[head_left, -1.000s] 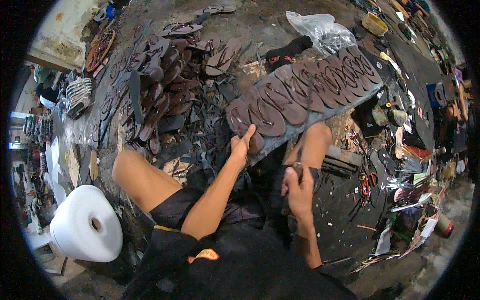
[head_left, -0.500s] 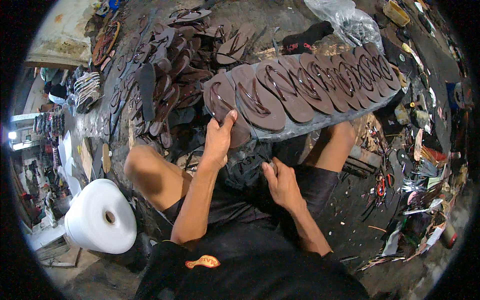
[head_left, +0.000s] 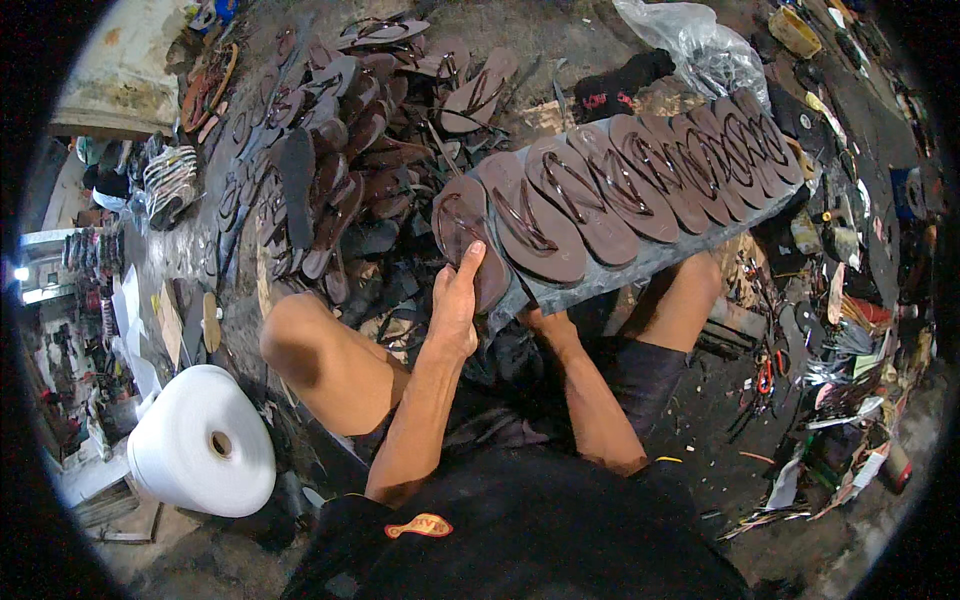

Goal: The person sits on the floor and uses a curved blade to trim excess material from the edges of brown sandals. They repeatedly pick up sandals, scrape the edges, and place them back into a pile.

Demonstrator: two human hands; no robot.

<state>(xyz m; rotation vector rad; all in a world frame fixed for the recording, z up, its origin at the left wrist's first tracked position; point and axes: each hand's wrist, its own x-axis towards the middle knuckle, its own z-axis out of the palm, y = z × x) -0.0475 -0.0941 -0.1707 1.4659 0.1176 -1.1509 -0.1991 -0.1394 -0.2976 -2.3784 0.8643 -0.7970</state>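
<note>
A row of several brown flip-flops [head_left: 640, 200] with shiny dark straps lies on a grey board [head_left: 640, 285] above my lap. My left hand [head_left: 456, 305] is closed on the brown flip-flop [head_left: 461, 215] at the row's left end, thumb on top of its sole and the other fingers hidden beneath. Under the board's near edge is my right hand [head_left: 553, 326]; its fingers are mostly hidden by the board, and what they hold cannot be made out. A thin dark strip [head_left: 528, 292] shows just above it, between the first two flip-flops.
Beyond my left knee lies a heap of brown flip-flops [head_left: 340, 150]. A large white roll [head_left: 175, 440] stands at the lower left. Clear plastic [head_left: 700, 50] and a black cloth item [head_left: 625, 85] lie behind the board. Red-handled scissors [head_left: 765, 375] sit among scraps at right.
My right hand has moved up and forward, its fingers passing under the board's near edge. My left hand and the end flip-flop have shifted slightly right and nearer.
</note>
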